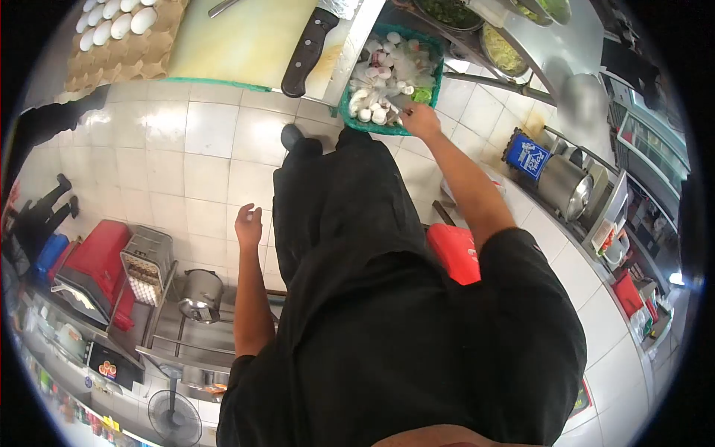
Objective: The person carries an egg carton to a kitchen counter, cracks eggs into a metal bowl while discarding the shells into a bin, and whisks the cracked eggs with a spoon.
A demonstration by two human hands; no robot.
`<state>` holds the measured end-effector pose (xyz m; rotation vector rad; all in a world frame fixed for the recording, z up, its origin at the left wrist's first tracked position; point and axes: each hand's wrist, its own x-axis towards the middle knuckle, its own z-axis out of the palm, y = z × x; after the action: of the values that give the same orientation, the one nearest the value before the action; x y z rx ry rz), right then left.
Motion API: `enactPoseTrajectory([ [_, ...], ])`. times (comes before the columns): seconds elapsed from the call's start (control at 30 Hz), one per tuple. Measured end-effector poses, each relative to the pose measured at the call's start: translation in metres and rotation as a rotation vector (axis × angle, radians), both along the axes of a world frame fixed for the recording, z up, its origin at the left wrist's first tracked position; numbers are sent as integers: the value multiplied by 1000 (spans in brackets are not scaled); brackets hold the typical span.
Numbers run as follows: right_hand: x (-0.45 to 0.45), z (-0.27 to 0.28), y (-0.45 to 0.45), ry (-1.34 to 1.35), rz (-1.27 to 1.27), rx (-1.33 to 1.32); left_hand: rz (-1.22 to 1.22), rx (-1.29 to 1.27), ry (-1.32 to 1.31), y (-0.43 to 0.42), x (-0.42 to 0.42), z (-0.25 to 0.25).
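Observation:
My right hand [421, 121] reaches over the front right side of a green basket [345, 113]. Its fingers are pinched together, and what they hold, if anything, is too small to make out. Inside the basket lie white eggshells [378, 113], clear plastic and a bright green scrap [422, 95], close to my fingers. My left hand [249, 225] hangs low beside my leg, fingers loosely bent and apart, holding nothing. A knife with a dark handle [307, 59] rests at the right of a pale cutting board [238, 52]. Whole white eggs [121, 27] sit in a cardboard tray [119, 68].
Bowls of chopped greens [450, 13] and shredded pale vegetable [503, 49] stand right of the basket. A steel pot [566, 186] is further right. Behind my left side are another pot [201, 294] and a grey crate [147, 253]. Another person's legs [48, 212] show far left.

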<state>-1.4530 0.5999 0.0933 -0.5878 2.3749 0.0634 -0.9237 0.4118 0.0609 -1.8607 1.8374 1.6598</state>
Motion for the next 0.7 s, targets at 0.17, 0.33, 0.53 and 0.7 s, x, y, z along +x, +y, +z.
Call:
enactPoseTrajectory([
  [0.17,-14,-16,-12,27,-48,-73,-17,-3,-116,-10,-17,17],
  [0.33,-21,23,27,-26,-82,-169,-193,-145,-108,-13,1,-2],
  [0.53,10,102,67,62,-136,-249,-65,-34,-76,-39,-4,2],
  [0.7,76,131,107,177,-302,-309,-166,-86,-63,-71,-12,-20],
])
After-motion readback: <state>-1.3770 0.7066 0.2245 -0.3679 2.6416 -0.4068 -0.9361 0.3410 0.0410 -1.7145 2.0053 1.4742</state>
